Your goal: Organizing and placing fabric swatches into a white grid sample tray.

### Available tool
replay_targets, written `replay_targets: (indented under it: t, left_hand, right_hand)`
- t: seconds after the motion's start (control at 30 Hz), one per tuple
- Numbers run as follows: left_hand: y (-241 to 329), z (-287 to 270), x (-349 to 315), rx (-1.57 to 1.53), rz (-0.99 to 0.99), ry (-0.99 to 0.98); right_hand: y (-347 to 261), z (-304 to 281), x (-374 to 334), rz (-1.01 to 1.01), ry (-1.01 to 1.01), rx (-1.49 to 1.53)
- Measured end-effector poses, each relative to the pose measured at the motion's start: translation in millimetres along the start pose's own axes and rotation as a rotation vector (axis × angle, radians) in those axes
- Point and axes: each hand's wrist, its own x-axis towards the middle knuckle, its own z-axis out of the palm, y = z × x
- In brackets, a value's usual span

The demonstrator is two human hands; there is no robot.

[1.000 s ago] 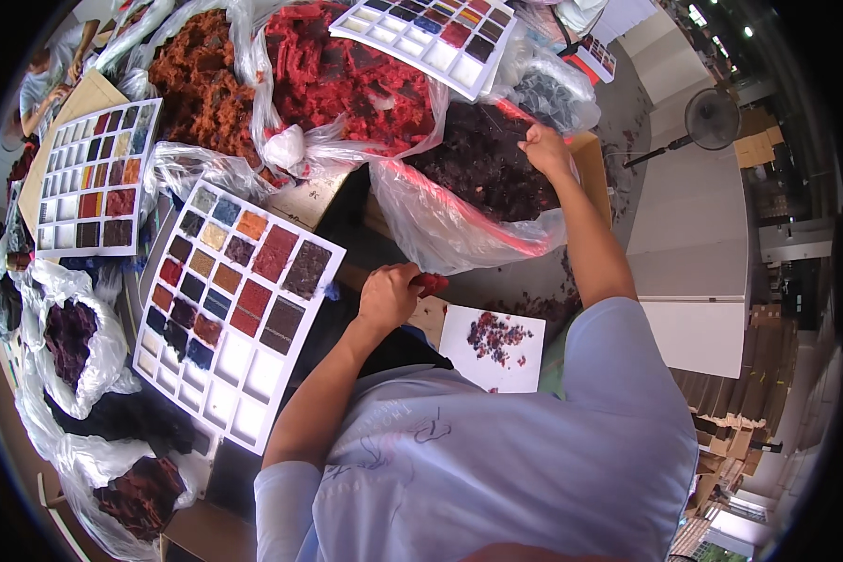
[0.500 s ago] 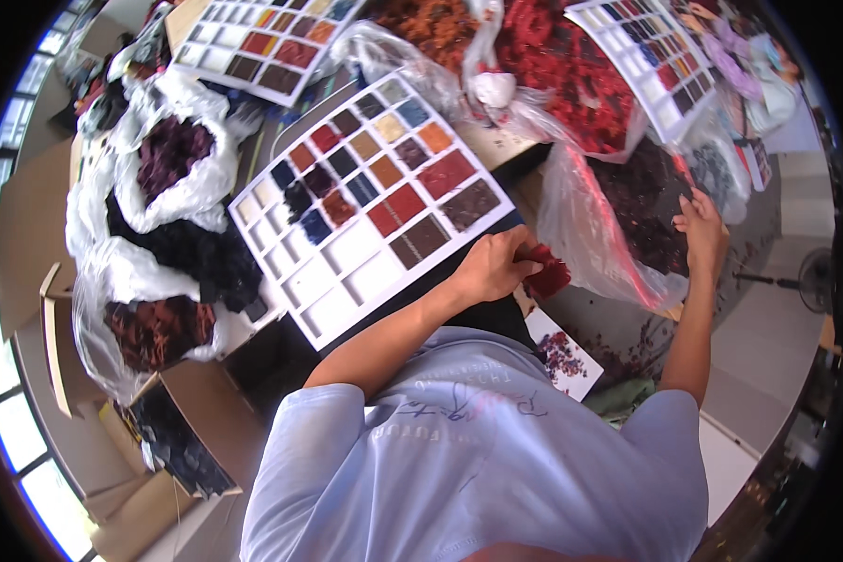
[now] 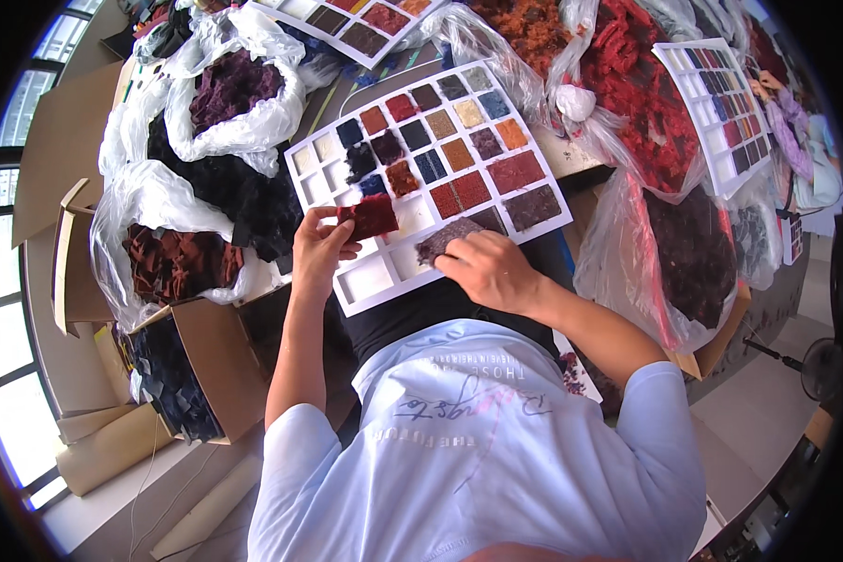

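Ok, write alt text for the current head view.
A person's left hand holds a dark red fabric swatch, and the right hand a greyish-purple swatch, over a white compartmented sample board. Plastic bags of coloured scraps lie to either side.

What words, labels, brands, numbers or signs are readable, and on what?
Shirt: dark script and pale block letters; wording not copied here.
Front sample tray: no lettering visible.
Red swatch, grey-brown swatch: none visible.
Far-right sample tray: any marks too small to read.
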Motion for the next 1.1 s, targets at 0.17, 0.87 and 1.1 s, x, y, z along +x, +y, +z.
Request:
replay_targets:
  t: [0.17, 0.87, 1.1]
  left_hand:
    - [-7, 25, 8, 0.049, -0.093, -0.011]
    - [-18, 57, 16, 0.933, 0.377, 0.014]
    - [-4, 39, -3, 0.865, 0.636, -0.257]
  right_hand:
    - [-15, 39, 10, -0.111, -0.128, 0.033]
    - [-7, 46, 11, 0.172, -0.223, 0.141]
    - [0, 35, 18, 0.191, -0.123, 0.065]
